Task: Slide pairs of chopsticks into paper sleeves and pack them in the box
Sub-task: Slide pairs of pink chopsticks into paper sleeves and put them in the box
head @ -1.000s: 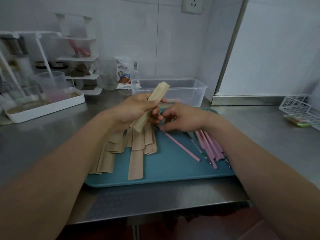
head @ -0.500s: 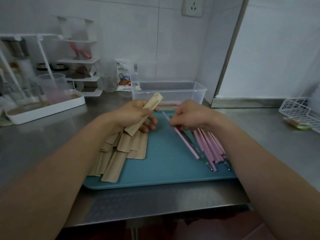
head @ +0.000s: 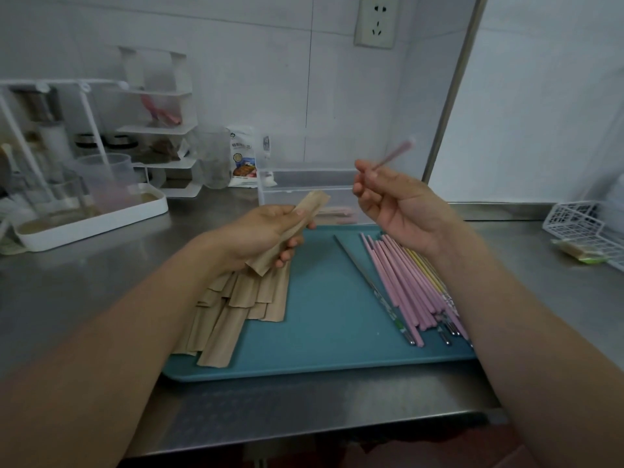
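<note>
My left hand (head: 256, 236) grips a brown paper sleeve (head: 293, 229) tilted up to the right above the teal tray (head: 324, 336). My right hand (head: 401, 204) is raised over the tray's far right and pinches a pink chopstick (head: 393, 153), blurred, pointing up and right. A heap of brown sleeves (head: 236, 309) lies on the tray's left side. Several pink chopsticks (head: 405, 282) and a grey one (head: 368, 285) lie on its right. The clear plastic box (head: 304, 187) stands behind the tray with something pale inside.
A white tray (head: 91, 217) with clear cups and a white shelf rack (head: 158, 130) stand at the back left on the steel counter. A white wire basket (head: 584, 228) sits at the far right. A snack bag (head: 244, 157) leans on the wall.
My right hand has lifted a pink chopstick off the tray and raised it up to the right. My left hand still holds the sleeve, now a little lower.
</note>
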